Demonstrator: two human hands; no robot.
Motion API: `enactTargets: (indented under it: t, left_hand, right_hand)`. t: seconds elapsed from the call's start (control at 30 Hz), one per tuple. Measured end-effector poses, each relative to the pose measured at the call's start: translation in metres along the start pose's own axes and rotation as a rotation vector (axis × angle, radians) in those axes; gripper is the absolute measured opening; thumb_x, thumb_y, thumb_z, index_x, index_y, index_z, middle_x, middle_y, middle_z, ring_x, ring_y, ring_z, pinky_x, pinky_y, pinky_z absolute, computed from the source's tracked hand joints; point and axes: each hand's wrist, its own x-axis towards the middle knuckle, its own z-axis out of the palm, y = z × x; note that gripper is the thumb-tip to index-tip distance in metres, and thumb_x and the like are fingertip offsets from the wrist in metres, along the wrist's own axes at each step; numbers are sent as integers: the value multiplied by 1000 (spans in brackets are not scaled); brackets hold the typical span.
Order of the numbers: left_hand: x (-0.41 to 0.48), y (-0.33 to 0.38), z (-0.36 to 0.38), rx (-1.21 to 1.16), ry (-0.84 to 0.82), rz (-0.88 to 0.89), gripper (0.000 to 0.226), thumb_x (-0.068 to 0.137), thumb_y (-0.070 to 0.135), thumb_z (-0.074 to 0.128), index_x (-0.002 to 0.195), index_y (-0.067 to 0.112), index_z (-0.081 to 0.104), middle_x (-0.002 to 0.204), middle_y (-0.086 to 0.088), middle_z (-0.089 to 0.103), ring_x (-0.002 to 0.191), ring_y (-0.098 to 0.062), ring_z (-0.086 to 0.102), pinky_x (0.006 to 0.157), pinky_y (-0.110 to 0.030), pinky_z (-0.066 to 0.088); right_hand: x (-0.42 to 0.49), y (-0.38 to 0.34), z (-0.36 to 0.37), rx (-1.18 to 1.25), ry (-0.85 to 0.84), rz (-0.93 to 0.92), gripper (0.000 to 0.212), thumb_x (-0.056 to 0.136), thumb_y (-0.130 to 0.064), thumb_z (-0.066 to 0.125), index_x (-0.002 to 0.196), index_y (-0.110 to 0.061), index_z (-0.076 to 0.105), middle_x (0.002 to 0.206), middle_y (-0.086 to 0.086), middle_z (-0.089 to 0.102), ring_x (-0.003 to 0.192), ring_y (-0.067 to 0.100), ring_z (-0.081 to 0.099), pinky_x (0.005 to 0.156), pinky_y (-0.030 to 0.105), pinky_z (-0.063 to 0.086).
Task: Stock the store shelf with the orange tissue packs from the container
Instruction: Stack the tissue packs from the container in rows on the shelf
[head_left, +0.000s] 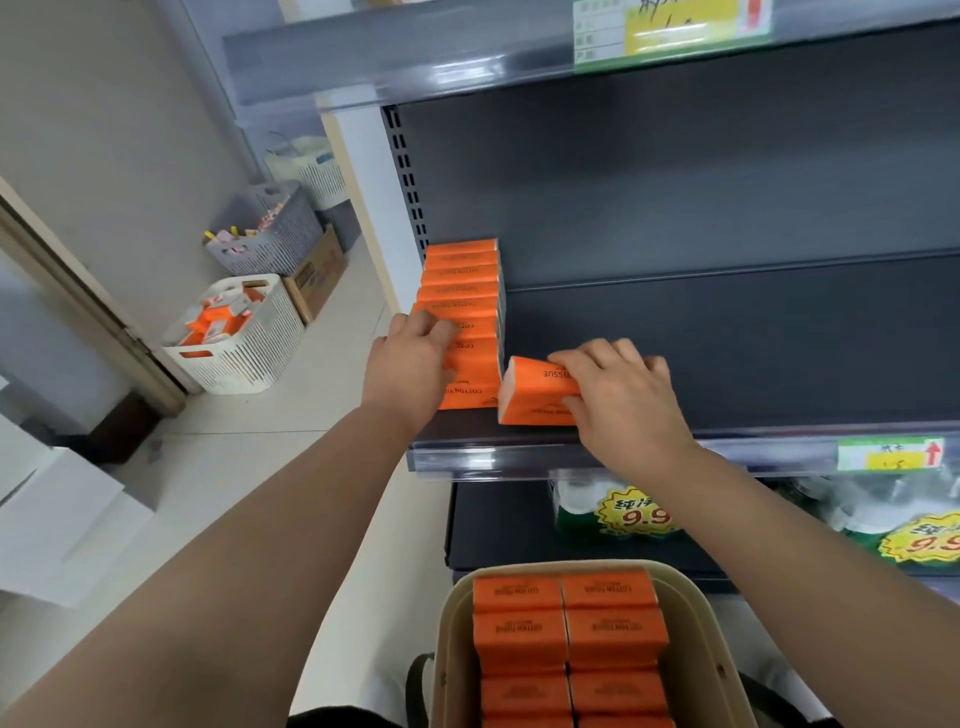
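Orange pack (530, 391) clamped in right hand (623, 397) near shelf (753, 374) edge; left hand (410, 364) loose-fingered atop row (462, 291); room rightward.

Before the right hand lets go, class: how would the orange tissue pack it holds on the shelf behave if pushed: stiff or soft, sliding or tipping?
The tissue pack probably yields slightly; its wrapped corners look rounded. It seems light: the right hand holds it with fingers and thumb alone. Lying low on the flat shelf, it should slide rather than tip.

A shop: dark metal shelf (727, 338) units edged with price tags (888, 453), stock-filled baskets (244, 343) on the floor.
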Motion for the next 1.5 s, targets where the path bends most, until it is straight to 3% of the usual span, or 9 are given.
enactTargets:
  t: [0.17,0.23,0.37,0.5,0.87,1.03,1.17,1.27,1.5]
  left_hand:
    - [-9,-14,1,-160,62,-172,74,74,36,78,135,16,40,133,-5,41,120,-25,44,85,-40,49]
    - [-16,-25,-1,-276,52,-215,66,80,23,73,136,15,39,137,-5,39,120,-24,48,87,-38,49]
    - [-33,-54,-6,-236,20,-219,54,87,-1,57,137,13,41,139,-6,40,116,-24,54,84,-37,51]
    - [-46,-67,-8,-230,-29,-192,54,85,-7,52,134,13,45,138,-6,42,116,-24,53,87,-37,51]
    - [-58,-41,-1,-333,-79,-153,43,92,10,54,133,14,45,139,-3,42,116,-19,53,86,-33,48]
    - [-56,-35,4,-300,-92,-194,50,84,23,67,127,15,43,123,-5,52,102,-24,58,78,-36,52]
    - [-52,-29,4,-188,-63,-243,38,82,21,65,113,13,43,110,-4,55,88,-24,59,66,-38,52]
    - [-49,-27,5,-158,-62,-255,35,85,21,61,114,13,42,110,-4,55,88,-23,59,61,-34,45]
    - [-63,-26,-5,-177,-32,-272,70,85,30,69,140,15,28,133,-4,50,112,-22,57,79,-38,53]
  right_hand:
    - [13,-31,7,90,-46,-109,47,93,-30,56,138,-26,42,128,-3,51,118,20,43,96,41,32]
    - [19,-45,13,96,-55,-145,47,93,-29,55,138,-26,42,129,-2,51,118,20,43,96,41,33]
    - [32,-69,28,66,-73,-161,44,94,-28,53,137,-25,43,128,-2,50,119,20,41,96,40,32]
    - [45,-85,40,44,-30,-139,39,89,-19,59,128,-19,54,123,5,49,115,25,42,92,42,34]
    - [40,-89,66,87,89,-82,27,86,-16,66,112,-13,59,111,10,52,103,29,48,84,45,41]
    - [38,-85,64,122,37,-136,47,78,-13,74,122,-13,55,120,14,47,108,32,45,87,47,41]
    - [35,-83,68,84,38,-162,60,70,-1,76,125,-12,54,119,16,48,107,34,47,89,47,41]
    - [38,-85,69,50,10,-168,61,74,-7,75,129,-15,49,123,14,46,111,32,44,94,45,38]
    - [23,-74,57,4,77,-189,71,69,-20,82,132,-17,50,126,13,51,112,31,51,90,46,43]
